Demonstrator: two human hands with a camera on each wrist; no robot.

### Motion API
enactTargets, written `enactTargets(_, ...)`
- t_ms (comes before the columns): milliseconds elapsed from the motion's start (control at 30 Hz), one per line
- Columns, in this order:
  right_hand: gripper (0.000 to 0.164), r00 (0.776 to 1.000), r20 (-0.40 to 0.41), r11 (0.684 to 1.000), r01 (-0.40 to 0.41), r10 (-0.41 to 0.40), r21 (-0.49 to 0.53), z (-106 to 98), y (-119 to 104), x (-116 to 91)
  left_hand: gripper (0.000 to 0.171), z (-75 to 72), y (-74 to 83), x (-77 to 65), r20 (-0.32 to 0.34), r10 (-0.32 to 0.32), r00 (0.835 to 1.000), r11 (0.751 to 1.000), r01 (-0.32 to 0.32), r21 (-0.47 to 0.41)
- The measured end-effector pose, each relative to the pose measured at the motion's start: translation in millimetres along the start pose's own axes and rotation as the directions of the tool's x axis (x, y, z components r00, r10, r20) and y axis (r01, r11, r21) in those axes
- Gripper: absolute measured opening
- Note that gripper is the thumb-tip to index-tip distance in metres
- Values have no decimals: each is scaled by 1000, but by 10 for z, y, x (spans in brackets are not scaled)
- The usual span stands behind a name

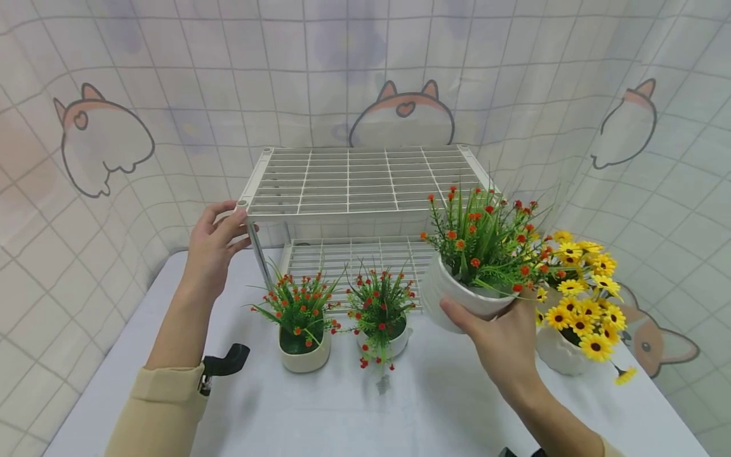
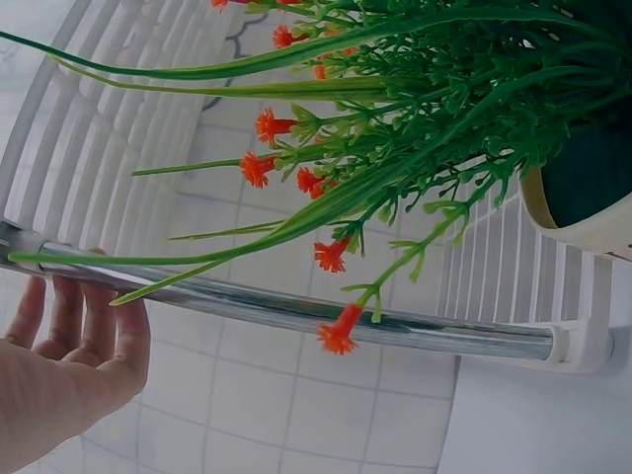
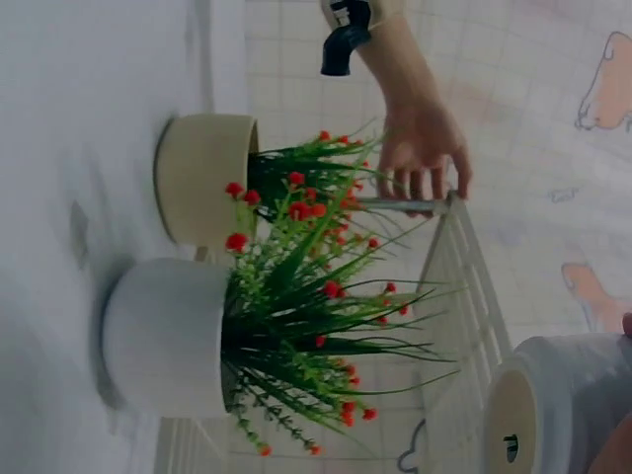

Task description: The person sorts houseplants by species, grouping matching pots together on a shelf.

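My left hand grips the front left corner of a white two-tier wire rack, its fingers behind the metal post. On the right, my right hand holds a white ribbed flowerpot of grass and orange-red flowers, raised off the table and tilted. Its underside shows in the right wrist view. Between the hands, a cream pot and a white pot, both with red flowers, stand upright on the table before the rack.
Yellow daisies in a white pot stand at the right, with another pot partly hidden behind. A white cloth covers the table. A tile-patterned curtain with cartoon dogs surrounds it.
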State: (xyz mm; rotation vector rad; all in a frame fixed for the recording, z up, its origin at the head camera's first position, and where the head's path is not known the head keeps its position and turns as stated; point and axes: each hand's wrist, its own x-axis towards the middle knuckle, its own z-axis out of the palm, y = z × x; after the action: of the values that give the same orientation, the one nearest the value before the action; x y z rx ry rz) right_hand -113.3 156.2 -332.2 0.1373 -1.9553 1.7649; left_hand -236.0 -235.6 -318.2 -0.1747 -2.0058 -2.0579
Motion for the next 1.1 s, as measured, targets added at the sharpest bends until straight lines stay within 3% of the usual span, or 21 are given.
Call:
enactTargets(300,97,988,22,984,151,-153,96,252,-246,201,44,5,18,-13,-4,3,1000,1000,-3,4)
enactTargets(667,98,928,39,913,355,-370,200,781,-423,667,43,20,17,-18,-5,-14,1000,1000,14,-3)
enactTargets(767,97,929,38,912,353,-369,209,952,-418,799,42,18,24,-9,-2,-17,1000,1000,17,-6)
enactTargets(1100,98,966,59,954,238,-252,184,1468,-419,1114,37,6,6,-6,-4,-16,1000,999,16,-43)
